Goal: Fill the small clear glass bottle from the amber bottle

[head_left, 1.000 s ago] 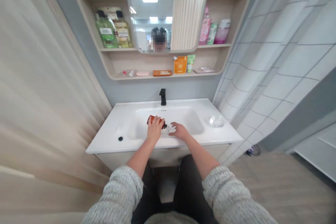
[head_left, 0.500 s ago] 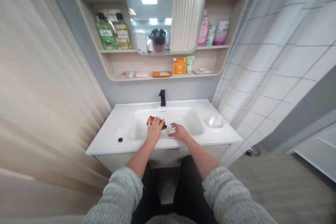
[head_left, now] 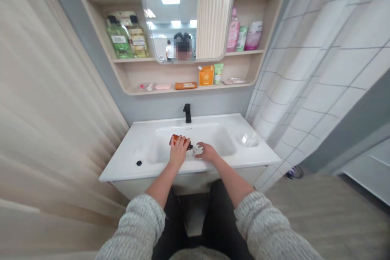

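My left hand (head_left: 178,150) is wrapped over an amber bottle (head_left: 174,139), which lies tilted above the basin with its black neck to the right and slightly down. Closed round a small clear container (head_left: 197,150) is my right hand (head_left: 209,153). The bottle's neck meets or nearly meets this container; whether they touch, I cannot tell. Both hands are over the front part of the white sink (head_left: 224,134). A small round black cap (head_left: 139,163) sits on the counter left of the basin.
Behind the basin stands a black faucet (head_left: 187,113). Clear plastic pieces (head_left: 250,139) lie on the counter's right side. Above, a shelf unit (head_left: 131,71) holds several bottles, an orange pouch (head_left: 206,75) and a mirror (head_left: 170,16). Curtains (head_left: 100,89) hang at both sides.
The camera view has shifted slightly. Both hands keep nearly the same place, with the bottle still tilted toward the clear container. In the mirror, a person in white shows more clearly.
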`<state>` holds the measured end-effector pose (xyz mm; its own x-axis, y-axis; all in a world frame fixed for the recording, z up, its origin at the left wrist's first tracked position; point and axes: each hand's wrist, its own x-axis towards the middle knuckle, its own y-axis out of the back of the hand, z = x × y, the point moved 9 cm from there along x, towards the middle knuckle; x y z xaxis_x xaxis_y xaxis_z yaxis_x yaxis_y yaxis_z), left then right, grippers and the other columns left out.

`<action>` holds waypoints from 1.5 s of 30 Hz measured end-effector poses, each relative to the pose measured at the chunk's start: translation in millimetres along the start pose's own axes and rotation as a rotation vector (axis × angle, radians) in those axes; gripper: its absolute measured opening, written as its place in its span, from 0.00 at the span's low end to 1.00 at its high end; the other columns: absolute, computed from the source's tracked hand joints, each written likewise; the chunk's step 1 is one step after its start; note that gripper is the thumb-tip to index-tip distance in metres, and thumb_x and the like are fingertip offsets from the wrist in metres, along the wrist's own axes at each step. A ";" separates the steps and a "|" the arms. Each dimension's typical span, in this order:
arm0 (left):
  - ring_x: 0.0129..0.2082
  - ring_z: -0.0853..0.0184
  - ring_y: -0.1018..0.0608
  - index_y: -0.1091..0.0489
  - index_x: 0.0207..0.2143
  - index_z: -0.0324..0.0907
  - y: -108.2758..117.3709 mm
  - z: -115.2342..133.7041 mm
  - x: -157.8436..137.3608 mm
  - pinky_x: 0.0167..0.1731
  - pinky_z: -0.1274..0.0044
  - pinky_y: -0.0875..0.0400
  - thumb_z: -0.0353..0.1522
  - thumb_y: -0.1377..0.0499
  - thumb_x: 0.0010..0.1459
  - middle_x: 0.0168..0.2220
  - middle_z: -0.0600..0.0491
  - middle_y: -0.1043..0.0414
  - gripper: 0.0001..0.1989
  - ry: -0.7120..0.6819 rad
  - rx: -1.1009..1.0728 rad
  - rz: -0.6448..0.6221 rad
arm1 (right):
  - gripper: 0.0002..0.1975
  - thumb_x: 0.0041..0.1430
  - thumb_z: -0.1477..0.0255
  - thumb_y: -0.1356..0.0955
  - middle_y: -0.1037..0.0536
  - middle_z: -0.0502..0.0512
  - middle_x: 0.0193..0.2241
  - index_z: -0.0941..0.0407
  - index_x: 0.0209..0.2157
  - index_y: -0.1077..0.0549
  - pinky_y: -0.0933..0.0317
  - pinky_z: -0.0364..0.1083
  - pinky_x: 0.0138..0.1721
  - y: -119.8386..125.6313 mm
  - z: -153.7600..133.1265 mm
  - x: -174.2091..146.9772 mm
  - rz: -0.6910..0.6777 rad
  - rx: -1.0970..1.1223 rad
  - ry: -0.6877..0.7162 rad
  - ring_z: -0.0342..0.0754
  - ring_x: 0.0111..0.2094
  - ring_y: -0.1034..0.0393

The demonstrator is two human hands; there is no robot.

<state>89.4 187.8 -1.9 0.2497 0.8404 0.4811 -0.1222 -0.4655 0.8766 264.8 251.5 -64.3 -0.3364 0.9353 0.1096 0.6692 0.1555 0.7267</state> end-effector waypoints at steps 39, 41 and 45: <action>0.77 0.45 0.30 0.25 0.71 0.46 13.7 6.5 23.0 0.79 0.40 0.51 0.25 0.47 0.73 0.71 0.36 0.25 0.29 -0.191 0.056 0.029 | 0.41 0.45 0.64 0.12 0.12 0.57 0.51 0.50 0.61 0.20 0.26 0.55 0.57 5.8 7.3 1.2 0.129 0.095 0.048 0.61 0.52 0.15; 0.77 0.45 0.30 0.25 0.71 0.46 15.7 6.8 24.8 0.79 0.40 0.50 0.25 0.47 0.73 0.71 0.36 0.24 0.29 -0.202 0.060 0.030 | 0.40 0.46 0.64 0.12 0.12 0.57 0.51 0.49 0.61 0.20 0.26 0.54 0.57 5.9 7.9 1.5 0.136 0.101 0.053 0.61 0.51 0.15; 0.77 0.45 0.30 0.24 0.71 0.48 19.1 8.1 27.7 0.79 0.41 0.51 0.25 0.47 0.73 0.70 0.37 0.24 0.29 -0.223 0.065 0.038 | 0.39 0.47 0.63 0.12 0.12 0.56 0.51 0.49 0.60 0.20 0.25 0.54 0.56 5.4 9.4 2.3 0.146 0.106 0.067 0.60 0.51 0.15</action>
<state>101.7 199.9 28.1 0.4528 0.7430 0.4928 -0.0749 -0.5190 0.8515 273.8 257.5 -66.5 -0.2718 0.9276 0.2564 0.7790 0.0556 0.6246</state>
